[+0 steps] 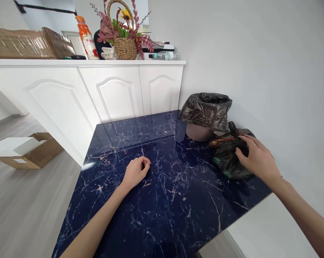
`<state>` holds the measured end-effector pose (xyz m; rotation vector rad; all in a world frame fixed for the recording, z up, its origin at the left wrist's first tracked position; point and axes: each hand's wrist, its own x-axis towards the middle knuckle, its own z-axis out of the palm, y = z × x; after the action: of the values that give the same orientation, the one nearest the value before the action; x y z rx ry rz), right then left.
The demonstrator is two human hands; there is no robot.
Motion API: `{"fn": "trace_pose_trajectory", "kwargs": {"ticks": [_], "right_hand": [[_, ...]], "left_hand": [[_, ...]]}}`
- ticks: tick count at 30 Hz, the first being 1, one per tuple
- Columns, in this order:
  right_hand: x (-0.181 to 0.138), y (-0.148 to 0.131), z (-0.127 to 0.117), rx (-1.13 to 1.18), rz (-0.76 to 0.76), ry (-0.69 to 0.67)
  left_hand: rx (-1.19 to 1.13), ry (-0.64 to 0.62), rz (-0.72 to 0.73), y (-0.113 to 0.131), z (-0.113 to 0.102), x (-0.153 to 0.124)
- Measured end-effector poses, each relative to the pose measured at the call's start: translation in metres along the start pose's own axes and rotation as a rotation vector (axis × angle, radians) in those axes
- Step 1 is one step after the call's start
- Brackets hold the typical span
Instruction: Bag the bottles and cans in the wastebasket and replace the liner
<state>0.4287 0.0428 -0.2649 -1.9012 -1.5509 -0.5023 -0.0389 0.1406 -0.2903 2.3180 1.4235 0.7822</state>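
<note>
My left hand (137, 170) rests on the dark blue marbled table (162, 208), its fingers curled in toward the thumb with nothing seen in them. On the right, my right hand (258, 157) is at a filled, tied black garbage bag (229, 161). Its thumb and fingers are apart on either side of a fold near the knot; whether they press on the plastic is hard to tell. Reddish and green contents show faintly through the bag. Just behind stands a trash can (198, 132), upright, lined with a black garbage bag (207, 111) folded over its rim.
A pale wall (272, 71) borders the table's right side. White cabinets (118, 96) stand at the far end, carrying a flower basket (125, 48), an orange-capped bottle (87, 39), a clear bottle (165, 55) and a cardboard box (19, 43). An open carton (38, 154) lies on the floor at left.
</note>
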Motion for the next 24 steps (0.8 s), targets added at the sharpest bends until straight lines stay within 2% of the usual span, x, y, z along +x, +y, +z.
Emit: {"fn": "trace_pose_trajectory", "kwargs": {"ticks": [2,5,11,18,24], "right_hand": [[-0.006,0.009,-0.002,-0.031,0.063,-0.07],[-0.012,0.013,-0.002,-0.031,0.069,-0.13],[-0.019,-0.008,0.0,0.172,0.0,-0.162],[-0.039,-0.084,-0.001,0.464,-0.155,-0.175],[-0.038,-0.16,0.026,0.662,-0.288,-0.159]], "left_hand": [[0.003,0.004,0.005,0.0,0.0,0.0],[0.004,0.0,0.009,0.001,-0.001,-0.001],[0.011,-0.003,0.006,0.001,-0.001,-0.001],[0.001,0.017,0.032,0.009,-0.003,-0.011],[-0.078,0.074,0.074,0.018,-0.005,-0.028]]}}
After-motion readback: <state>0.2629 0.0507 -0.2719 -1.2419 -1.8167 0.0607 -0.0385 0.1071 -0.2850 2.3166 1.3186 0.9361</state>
